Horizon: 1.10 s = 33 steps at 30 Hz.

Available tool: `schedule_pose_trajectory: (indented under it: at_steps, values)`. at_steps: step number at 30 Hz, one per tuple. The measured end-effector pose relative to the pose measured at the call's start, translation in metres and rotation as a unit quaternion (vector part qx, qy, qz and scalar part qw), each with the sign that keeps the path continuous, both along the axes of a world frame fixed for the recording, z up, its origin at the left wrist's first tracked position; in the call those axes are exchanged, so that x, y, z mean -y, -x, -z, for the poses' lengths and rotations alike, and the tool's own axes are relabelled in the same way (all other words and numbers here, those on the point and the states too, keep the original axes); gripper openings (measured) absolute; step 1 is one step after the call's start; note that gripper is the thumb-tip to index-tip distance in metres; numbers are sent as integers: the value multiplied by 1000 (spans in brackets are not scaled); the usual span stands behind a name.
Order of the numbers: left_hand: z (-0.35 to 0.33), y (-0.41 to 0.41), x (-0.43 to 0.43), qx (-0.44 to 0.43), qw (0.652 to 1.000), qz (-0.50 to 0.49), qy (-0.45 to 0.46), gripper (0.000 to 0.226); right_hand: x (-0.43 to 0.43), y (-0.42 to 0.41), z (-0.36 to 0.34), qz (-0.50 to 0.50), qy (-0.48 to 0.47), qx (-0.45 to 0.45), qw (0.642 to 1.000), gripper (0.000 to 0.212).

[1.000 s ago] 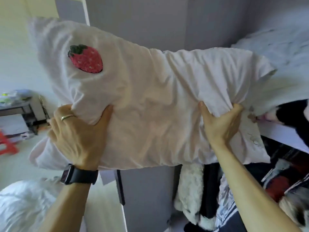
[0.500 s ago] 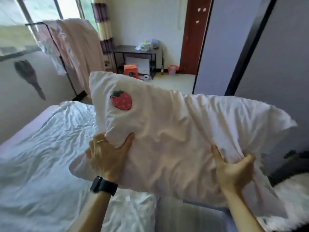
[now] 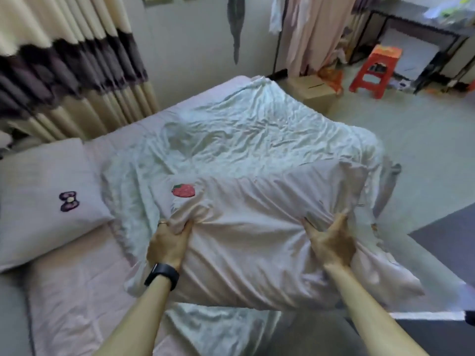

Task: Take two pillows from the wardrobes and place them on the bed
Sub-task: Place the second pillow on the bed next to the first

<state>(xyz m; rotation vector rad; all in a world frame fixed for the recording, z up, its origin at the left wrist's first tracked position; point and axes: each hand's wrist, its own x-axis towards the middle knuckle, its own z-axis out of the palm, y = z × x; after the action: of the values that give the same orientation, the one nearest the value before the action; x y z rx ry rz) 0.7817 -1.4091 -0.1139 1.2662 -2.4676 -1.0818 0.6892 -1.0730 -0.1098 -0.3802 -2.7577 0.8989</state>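
A pale pink pillow with a strawberry patch (image 3: pixel 246 232) hangs over the bed (image 3: pixel 77 291). My left hand (image 3: pixel 168 242) grips its near left edge, with a ring on a finger and a black watch on the wrist. My right hand (image 3: pixel 331 242) grips bunched fabric near the pillow's right side. A second pink pillow with a purple bow patch (image 3: pixel 43 199) lies at the left end of the bed. A crumpled white quilt (image 3: pixel 244 134) covers the middle of the bed, partly hidden under the held pillow.
Striped curtains (image 3: pixel 64 73) hang behind the bed at the left. A cardboard box (image 3: pixel 313 91), a red stool (image 3: pixel 375 70) and a dark desk (image 3: pixel 424 34) stand at the far right. Clothes (image 3: pixel 308 29) hang on a rack. Pale floor (image 3: pixel 424 155) lies to the right of the bed.
The view has swung from the wardrobe round to the bed. The strawberry pillow has come lower over the bed, still held by both hands. The bow pillow has come into view.
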Motion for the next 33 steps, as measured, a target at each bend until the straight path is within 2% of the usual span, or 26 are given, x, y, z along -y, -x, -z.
schedule_pose_trajectory:
  at_steps: [5, 11, 14, 16, 19, 21, 24, 28, 31, 33]
  values:
    - [32, -87, 51, 56, 988, -138, -31, 69, 87, 15, 30, -151, -18, 97, 984, 79]
    - [84, -163, 69, 114, 950, -277, -89, 82, 179, 38, 77, -296, -43, 150, 942, 66]
    - [121, -185, 64, 219, 925, -276, -139, 80, 212, 58, 102, -336, -103, 146, 925, 59]
    - [141, -190, 60, 289, 909, -251, -167, 75, 225, 61, 119, -347, -133, 166, 913, 61]
    - [160, -169, 61, 306, 919, -182, -170, 64, 225, 35, 153, -354, -121, 226, 899, 68]
    - [167, -141, 66, 275, 938, -131, -166, 59, 214, 4, 178, -335, -104, 258, 900, 71]
    - [178, -97, 76, 230, 962, -49, -136, 59, 194, -42, 206, -257, -71, 283, 921, 75]
    - [199, -46, 91, 213, 971, 75, -76, 68, 173, -76, 232, -120, 21, 345, 931, 84]
    - [223, -11, 112, 217, 963, 156, -30, 77, 172, -84, 246, 40, 137, 415, 899, 105]
    - [241, 11, 132, 237, 951, 200, 2, 87, 177, -84, 256, 75, 187, 433, 879, 124]
